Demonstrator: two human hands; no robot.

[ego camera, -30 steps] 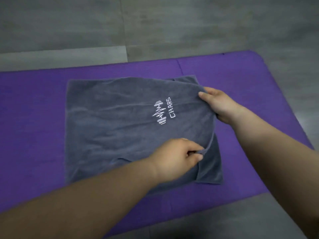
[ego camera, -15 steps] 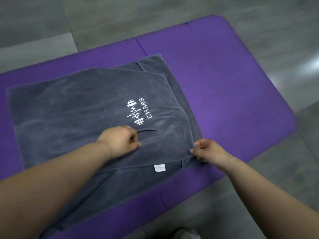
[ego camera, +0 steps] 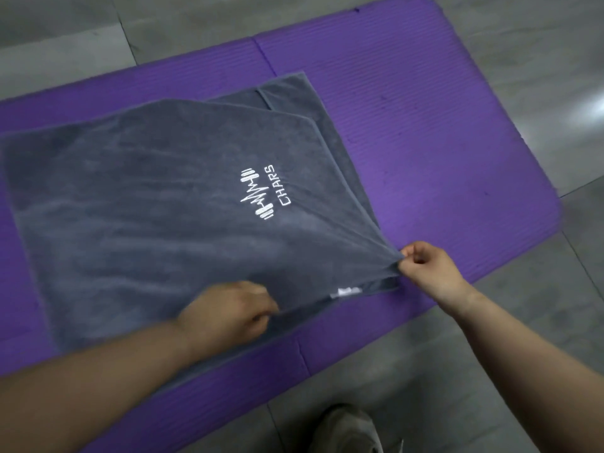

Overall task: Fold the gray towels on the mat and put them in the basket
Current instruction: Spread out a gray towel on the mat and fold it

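Note:
A gray towel (ego camera: 157, 204) with a white "CHARS" logo lies folded over on the purple mat (ego camera: 425, 125), its upper layer skewed so the lower layer shows along the right side. My right hand (ego camera: 428, 269) pinches the near right corner of the upper layer and pulls it taut. At the towel's near edge, left of a small white label (ego camera: 344, 291), my left hand (ego camera: 228, 315) is blurred with curled fingers gripping the cloth. No basket is in view.
The mat lies on a gray tiled floor (ego camera: 490, 371). A shoe (ego camera: 346, 429) shows at the bottom edge, just off the mat's near side. Bare mat stretches to the right of the towel.
My right hand went from the far right edge to the near right corner and now pulls it outward. My left hand slid toward the near edge. The view shifted left.

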